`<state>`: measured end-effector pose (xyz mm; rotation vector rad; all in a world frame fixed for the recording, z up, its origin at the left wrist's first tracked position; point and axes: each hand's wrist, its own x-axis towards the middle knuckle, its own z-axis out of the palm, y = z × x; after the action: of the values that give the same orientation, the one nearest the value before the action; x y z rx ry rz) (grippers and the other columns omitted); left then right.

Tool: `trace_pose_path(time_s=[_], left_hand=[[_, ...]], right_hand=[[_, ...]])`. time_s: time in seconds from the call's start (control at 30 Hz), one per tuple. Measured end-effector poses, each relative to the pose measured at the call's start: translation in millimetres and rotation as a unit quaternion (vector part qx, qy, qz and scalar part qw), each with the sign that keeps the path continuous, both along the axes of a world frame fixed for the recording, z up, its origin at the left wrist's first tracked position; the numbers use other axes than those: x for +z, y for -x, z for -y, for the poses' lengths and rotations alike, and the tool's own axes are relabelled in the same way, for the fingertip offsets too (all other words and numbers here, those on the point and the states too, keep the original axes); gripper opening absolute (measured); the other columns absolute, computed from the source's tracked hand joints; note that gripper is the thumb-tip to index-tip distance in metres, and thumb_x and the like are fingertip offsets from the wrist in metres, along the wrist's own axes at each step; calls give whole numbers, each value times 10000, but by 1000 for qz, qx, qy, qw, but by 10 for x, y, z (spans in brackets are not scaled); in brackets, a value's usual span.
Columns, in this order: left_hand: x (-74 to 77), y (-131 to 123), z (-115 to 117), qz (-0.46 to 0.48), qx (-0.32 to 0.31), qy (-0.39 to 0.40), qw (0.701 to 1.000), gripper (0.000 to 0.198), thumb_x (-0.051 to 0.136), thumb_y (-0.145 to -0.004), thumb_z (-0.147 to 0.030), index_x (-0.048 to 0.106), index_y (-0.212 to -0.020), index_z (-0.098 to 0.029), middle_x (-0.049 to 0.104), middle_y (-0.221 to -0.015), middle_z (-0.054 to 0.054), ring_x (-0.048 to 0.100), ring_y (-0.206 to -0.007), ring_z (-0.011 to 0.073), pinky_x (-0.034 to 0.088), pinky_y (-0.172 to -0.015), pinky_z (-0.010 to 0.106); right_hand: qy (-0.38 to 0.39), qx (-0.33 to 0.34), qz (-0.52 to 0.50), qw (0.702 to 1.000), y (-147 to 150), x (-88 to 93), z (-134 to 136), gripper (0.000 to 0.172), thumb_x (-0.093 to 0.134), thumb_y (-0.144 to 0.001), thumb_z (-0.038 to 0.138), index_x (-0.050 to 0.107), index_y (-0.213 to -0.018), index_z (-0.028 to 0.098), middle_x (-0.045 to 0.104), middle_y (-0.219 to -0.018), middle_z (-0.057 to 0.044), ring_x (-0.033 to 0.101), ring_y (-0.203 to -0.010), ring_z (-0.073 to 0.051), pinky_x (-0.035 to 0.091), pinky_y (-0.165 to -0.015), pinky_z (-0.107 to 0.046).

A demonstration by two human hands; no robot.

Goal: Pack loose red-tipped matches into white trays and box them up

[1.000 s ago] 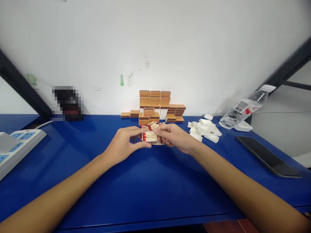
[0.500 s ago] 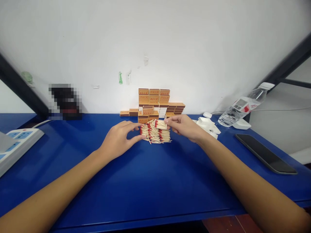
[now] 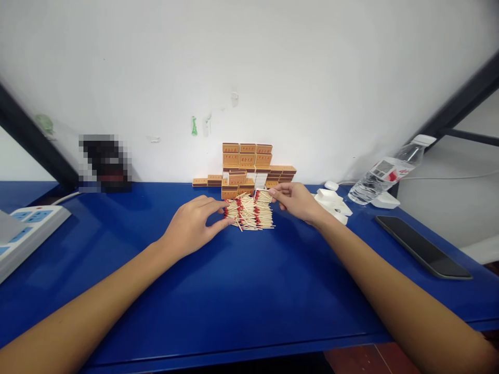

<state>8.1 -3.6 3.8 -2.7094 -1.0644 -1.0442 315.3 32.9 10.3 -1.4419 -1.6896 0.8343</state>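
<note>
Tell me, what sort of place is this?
It looks like a desk or workbench indoors, though I can't tell whether at home or at work. A blue table stands by a white wall, with a power strip and a phone on it.

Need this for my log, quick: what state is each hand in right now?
Left hand: open, at the left side of the match pile, nothing visibly held.
Right hand: closed, pinching a white matchbox tray.

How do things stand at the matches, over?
Left hand at left edge of match pile. Right hand pinching match tray. Stacked matchboxes close behind the pile.
</note>
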Motion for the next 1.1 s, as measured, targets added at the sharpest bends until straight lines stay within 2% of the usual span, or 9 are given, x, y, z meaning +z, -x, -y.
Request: trace_pose_path(time_s=[0.1, 0.27, 0.47, 0.8, 1.1], left_hand=[[-1, 2, -2, 0, -6, -8, 1000, 332, 712, -976, -437, 734, -1180, -177, 799, -1066, 74, 721, -934, 231, 594, -843, 395], [-11, 4, -13, 1, -7, -10, 1000, 316, 702, -983, -438, 736, -1170, -186, 799, -1036, 62, 722, -923, 226, 598, -832, 389], [-2, 6, -14, 1, -6, -9, 1000, 298, 695, -986, -440, 745, -1154, -198, 797, -1001, 52, 724, -906, 221, 599, -835, 391], [11, 5, -5, 2, -4, -1, 1000, 298, 703, -982, -431, 753, -1130, -177, 789, -961, 50, 717, -866, 214, 586, -776, 372], [0, 11, -23, 4, -3, -2, 1000, 286, 709, -978, -426, 747, -1125, -184, 780, -951, 48, 712, -861, 213, 578, -777, 365]], right_hand=[[-20, 9, 3, 1000, -3, -41, -36, 374, 715, -897, 554, 681, -889, 182, 721, -820, -53, 530, -527, -118, 413, -510, -284], [-39, 19, 17, 999, -10, -91, -69, 299, 696, -933, 484, 687, -941, 185, 734, -822, -56, 563, -531, -127, 462, -530, -287], [-64, 32, 43, 997, -11, -70, -36, 229, 660, -960, 413, 676, -964, 185, 741, -834, -59, 598, -548, -139, 498, -570, -302], [-115, 27, 90, 989, 2, -95, -21, 207, 603, -973, 380, 684, -969, 189, 738, -842, -69, 620, -641, -176, 498, -609, -326], [-161, 21, 146, 976, 15, -22, 39, 185, 593, -974, 362, 675, -948, 198, 733, -822, -56, 631, -699, -197, 465, -676, -338]])
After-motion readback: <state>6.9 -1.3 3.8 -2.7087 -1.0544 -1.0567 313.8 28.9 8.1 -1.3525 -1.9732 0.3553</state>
